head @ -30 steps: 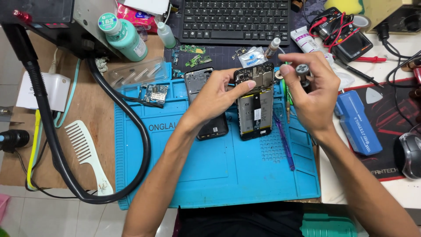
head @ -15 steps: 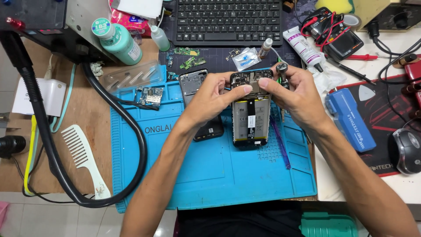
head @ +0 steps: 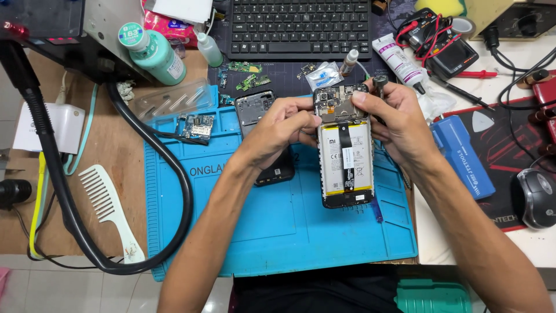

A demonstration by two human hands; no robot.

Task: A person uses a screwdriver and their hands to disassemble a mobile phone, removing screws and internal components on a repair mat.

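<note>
An opened phone [head: 346,155] with its back removed and its white battery showing is held upright over the blue work mat [head: 278,232]. My left hand [head: 284,128] grips its upper left edge. My right hand [head: 397,119] grips the upper right edge, thumb pressed on the top board, with a small dark tool [head: 380,83] tucked in its fingers. A black phone back cover [head: 263,136] lies on the mat, partly under my left hand.
A small circuit board [head: 197,127] lies at the mat's top left. A thick black hose [head: 145,174] loops over the mat's left side. A keyboard [head: 298,26], a green bottle [head: 153,55], a white comb [head: 110,208], a blue case [head: 463,156] and a mouse [head: 536,197] surround the mat.
My right hand came down from the raised tool onto the phone's top edge. Both hands now hold the phone, which has shifted slightly toward me and stands straighter.
</note>
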